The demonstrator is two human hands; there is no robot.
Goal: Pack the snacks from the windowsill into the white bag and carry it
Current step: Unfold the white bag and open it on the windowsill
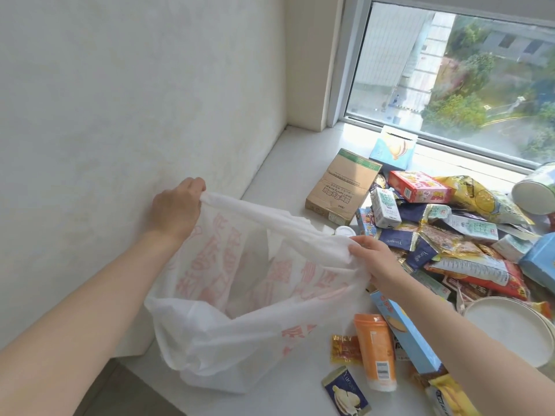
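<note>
I hold the white bag (240, 325) open between both hands. My left hand (177, 208) is clenched round a bunched strip of its rim on the far side, and the fingers of my right hand (375, 259) pinch the near rim in a crumpled fold. The bag is thin, soft and wrinkled, half see-through, with pale pink print showing in reverse through its walls. Its mouth gapes wide and its slack bottom rests on the smooth white windowsill (285, 163), close to the sill's front edge and the matt plastered wall (120, 115) to the bag's left. Beyond the bag the sill runs bare back to the corner. To the bag's right the snacks (450, 244) lie heaped: glossy crinkled foil packets, dark blue sachets, a small milk carton (386, 207) and a red box (420, 186). A flat brown cardboard box (342, 184) lies just behind the bag's right rim. In front of the bag, near the sill's edge, lie a gold sachet (345, 349), an orange tube (375, 349), a long blue box (408, 334) under my right forearm, and a dark blue packet (345, 394). Round white paper bowls (507, 328) sit stacked further to the right.
</note>
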